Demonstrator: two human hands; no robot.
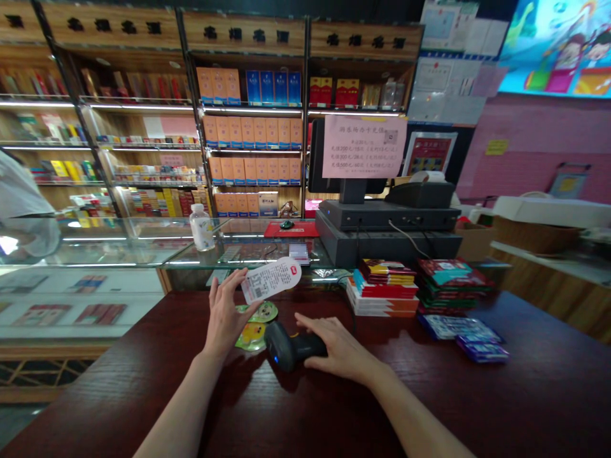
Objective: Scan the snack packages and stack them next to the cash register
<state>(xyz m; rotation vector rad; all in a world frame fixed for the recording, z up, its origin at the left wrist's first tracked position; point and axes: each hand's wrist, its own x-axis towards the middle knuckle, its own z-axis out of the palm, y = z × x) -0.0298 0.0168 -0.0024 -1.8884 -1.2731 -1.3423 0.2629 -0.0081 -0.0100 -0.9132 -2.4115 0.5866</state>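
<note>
My left hand (226, 314) pinches a white, round-ended packet (273, 280) between thumb and fingers. Its face bears small print, a red logo and a barcode. On the dark wooden counter below lie green packs (251, 336) with round cartoon-animal faces, partly behind my left hand. A black barcode scanner (281, 346) with a small blue light is on the counter to their right. Around its handle, my right hand (341, 343) has thumb and fingers apart, the fingers stretched out rather than wrapped; whether they touch it I cannot tell.
Stacked boxes and packets (382, 292), more packets (451, 283) and blue-purple packs (461, 327) occupy the counter's right. Behind them stands a cash register (386, 219) with a pink notice. A bottle (202, 228) stands on the glass case. Someone in white is at the far left.
</note>
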